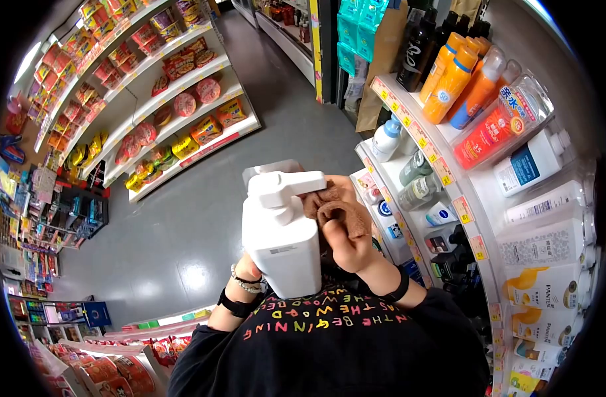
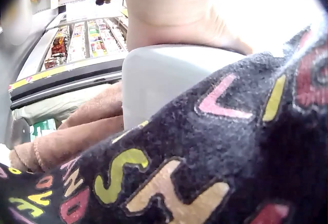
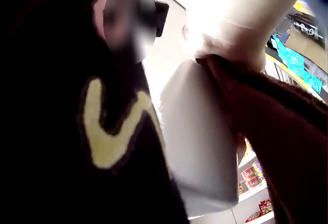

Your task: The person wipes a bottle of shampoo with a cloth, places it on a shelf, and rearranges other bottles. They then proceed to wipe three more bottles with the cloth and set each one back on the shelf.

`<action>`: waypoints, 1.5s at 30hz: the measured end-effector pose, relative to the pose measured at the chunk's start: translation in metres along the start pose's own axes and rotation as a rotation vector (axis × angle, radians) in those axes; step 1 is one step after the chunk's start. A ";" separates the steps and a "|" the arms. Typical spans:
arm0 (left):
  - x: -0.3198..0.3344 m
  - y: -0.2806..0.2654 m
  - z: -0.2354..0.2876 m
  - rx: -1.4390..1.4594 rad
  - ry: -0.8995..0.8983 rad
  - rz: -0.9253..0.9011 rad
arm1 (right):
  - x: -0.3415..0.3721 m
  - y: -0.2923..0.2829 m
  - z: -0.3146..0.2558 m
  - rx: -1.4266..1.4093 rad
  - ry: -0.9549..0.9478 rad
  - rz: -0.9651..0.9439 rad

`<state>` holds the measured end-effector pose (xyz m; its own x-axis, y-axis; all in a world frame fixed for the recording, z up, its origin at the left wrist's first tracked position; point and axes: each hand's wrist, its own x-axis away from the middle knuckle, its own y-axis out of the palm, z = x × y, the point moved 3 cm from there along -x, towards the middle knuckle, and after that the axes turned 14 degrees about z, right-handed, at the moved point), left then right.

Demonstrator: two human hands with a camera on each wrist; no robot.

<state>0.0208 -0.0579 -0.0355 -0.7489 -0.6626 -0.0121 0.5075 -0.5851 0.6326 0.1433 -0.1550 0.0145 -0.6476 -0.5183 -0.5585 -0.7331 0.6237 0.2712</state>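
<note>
A large white pump bottle (image 1: 286,248) with a broad white pump head (image 1: 276,188) is held up close against the person's black shirt. The left hand (image 1: 248,266) grips it low on its left side, with most of the fingers hidden behind it. In the right hand (image 1: 350,250) a bunched brown cloth (image 1: 346,215) is gripped, right beside the pump's spout. The left wrist view has the bottle (image 2: 154,80) under the palm, and the cloth (image 2: 77,137) hanging past it. In the right wrist view the cloth (image 3: 287,147) droops alongside the bottle (image 3: 200,142).
Close on the right, a curved shelf (image 1: 448,175) carries orange spray bottles (image 1: 448,83), a red sunscreen pack (image 1: 491,135) and several shampoo packs (image 1: 544,291). To the left stands a shelf unit (image 1: 240,92) of instant noodles. Grey floor (image 1: 164,231) lies between them.
</note>
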 end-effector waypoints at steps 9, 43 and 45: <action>0.019 -0.009 0.006 0.152 -0.130 0.040 | -0.026 -0.001 -0.001 -0.152 0.046 -0.313; 0.020 0.002 0.044 -0.703 0.128 -0.603 | -0.053 -0.003 -0.028 0.182 0.174 -0.787; 0.018 0.004 0.044 -0.719 0.110 -0.616 | -0.057 0.000 -0.030 0.214 0.158 -0.796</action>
<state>-0.0097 -0.0512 0.0010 -0.9463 -0.1610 -0.2803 0.2054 -0.9690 -0.1370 0.1739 -0.1434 0.0697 0.0130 -0.9165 -0.3998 -0.9385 0.1268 -0.3212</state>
